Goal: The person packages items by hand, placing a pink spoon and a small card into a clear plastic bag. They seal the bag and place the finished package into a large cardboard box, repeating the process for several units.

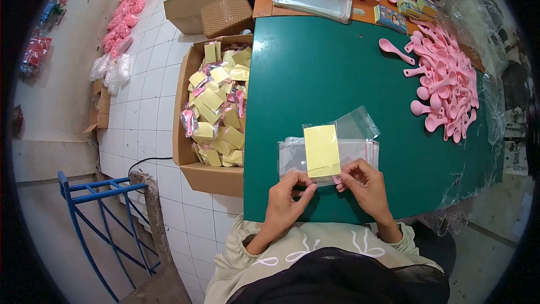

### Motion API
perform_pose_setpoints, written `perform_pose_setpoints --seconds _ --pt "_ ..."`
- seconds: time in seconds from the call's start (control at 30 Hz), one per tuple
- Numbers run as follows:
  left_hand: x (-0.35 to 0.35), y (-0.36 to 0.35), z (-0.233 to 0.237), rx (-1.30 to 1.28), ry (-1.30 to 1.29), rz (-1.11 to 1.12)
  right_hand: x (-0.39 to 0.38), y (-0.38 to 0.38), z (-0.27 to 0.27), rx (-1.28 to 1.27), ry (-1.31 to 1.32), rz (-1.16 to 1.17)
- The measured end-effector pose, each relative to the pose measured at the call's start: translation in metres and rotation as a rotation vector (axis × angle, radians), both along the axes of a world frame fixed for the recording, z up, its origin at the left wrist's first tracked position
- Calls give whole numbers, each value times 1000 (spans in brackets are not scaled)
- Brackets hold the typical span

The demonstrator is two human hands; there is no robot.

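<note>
A yellow card (322,151) sits inside a clear plastic bag (321,179), above a stack of flat clear bags (291,156) on the green table. My left hand (288,199) is closed, thumb and fingers pinching the bag's lower left edge. At the lower right edge, my right hand (364,187) pinches the same bag, and a small pink end shows by its fingertips. What that pink end belongs to is mostly hidden. Another clear bag (360,123) lies slanted behind the card, on the stack.
Pink spoons (444,87) are heaped at the table's (315,67) right. Left of it stands a cardboard box (211,179) of packed yellow-card bags. At the back are a bundle of clear bags (312,3) and small card packs (391,18). A blue metal rail (104,191) is lower left.
</note>
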State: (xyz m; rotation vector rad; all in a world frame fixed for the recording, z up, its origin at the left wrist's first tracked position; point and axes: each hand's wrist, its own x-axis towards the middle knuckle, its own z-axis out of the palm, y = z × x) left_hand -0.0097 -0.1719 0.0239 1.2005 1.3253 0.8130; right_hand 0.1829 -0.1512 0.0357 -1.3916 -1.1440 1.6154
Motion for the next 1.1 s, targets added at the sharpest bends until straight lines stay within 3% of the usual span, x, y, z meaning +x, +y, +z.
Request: perform_pose_setpoints --seconds 0.13,0.6,0.7,0.73,0.83,0.9,0.93,0.97,1.07,1.1 --pt "10 -1 1 -64 -192 207 -4 -1 0 -2 -1 -67" --pt "2 -2 9 -24 -89 55 -4 2 11 46 -107 47" --pt "-12 3 19 6 -182 56 19 22 26 350 -467 247" --pt "-21 6 24 28 -211 69 30 34 29 457 -529 209" --pt "-56 22 44 67 -71 265 84 93 23 803 -1005 183" --pt "-84 43 32 296 -38 438 122 142 13 953 -1236 145" --pt "-102 52 38 193 150 418 139 160 6 968 -1224 181" --pt "-114 65 32 248 144 430 148 173 2 909 -1281 204" --pt "-160 87 -6 303 863 417 165 194 -19 856 -1411 216" --pt "-159 92 -5 310 839 458 160 194 -17 804 -1372 196"
